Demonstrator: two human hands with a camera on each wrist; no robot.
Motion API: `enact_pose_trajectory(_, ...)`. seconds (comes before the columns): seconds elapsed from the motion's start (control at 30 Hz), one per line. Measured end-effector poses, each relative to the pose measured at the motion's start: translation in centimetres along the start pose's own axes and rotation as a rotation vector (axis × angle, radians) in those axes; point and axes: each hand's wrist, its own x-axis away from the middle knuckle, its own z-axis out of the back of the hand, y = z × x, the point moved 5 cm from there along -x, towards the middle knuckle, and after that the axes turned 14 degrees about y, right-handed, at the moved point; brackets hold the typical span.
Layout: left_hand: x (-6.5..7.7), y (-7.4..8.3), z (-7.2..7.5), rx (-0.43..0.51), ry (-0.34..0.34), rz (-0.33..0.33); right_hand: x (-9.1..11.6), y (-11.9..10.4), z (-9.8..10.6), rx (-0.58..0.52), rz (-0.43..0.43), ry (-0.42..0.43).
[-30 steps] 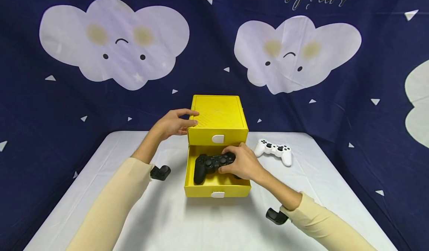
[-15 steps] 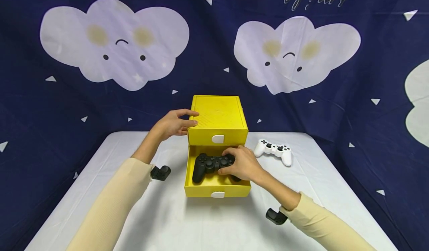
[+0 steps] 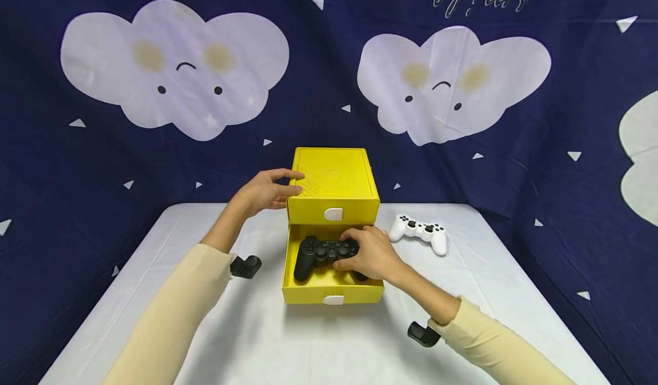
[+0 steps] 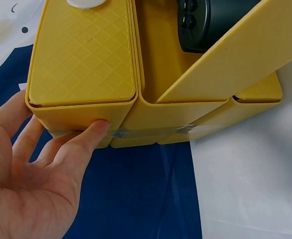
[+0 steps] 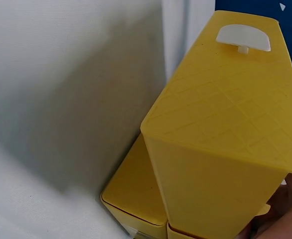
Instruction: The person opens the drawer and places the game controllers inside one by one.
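A yellow drawer unit (image 3: 334,171) stands on the table with a drawer (image 3: 333,295) pulled out below its top drawer. Inside that pulled-out drawer lies a black game controller (image 3: 308,259), face up. My right hand (image 3: 375,253) holds it by its right side, thumb at the near side and fingers at the far side. My left hand (image 3: 262,192) rests on the unit's upper left edge, fingertips on the top and other fingers against the side. In the left wrist view, the fingers of this hand (image 4: 41,179) are spread along that side. The right wrist view hides most of the right hand.
A white game controller (image 3: 418,232) lies on the white tablecloth (image 3: 329,345) right of the unit. Behind hangs a dark blue curtain (image 3: 319,88) with printed clouds. In the left wrist view, a lower drawer (image 4: 260,92) sits pushed in beneath the pulled-out one.
The black controller has shifted slightly left and settled flatter in the drawer, with my right hand still around its right side. My left hand stays in place.
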Motion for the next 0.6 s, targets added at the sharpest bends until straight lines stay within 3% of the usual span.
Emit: enact_pose_trajectory(0.6,-0.06,-0.10,-0.07,-0.016,0.007,-0.007,0.13,0.07,-0.13,0.000,0.012,-0.005)
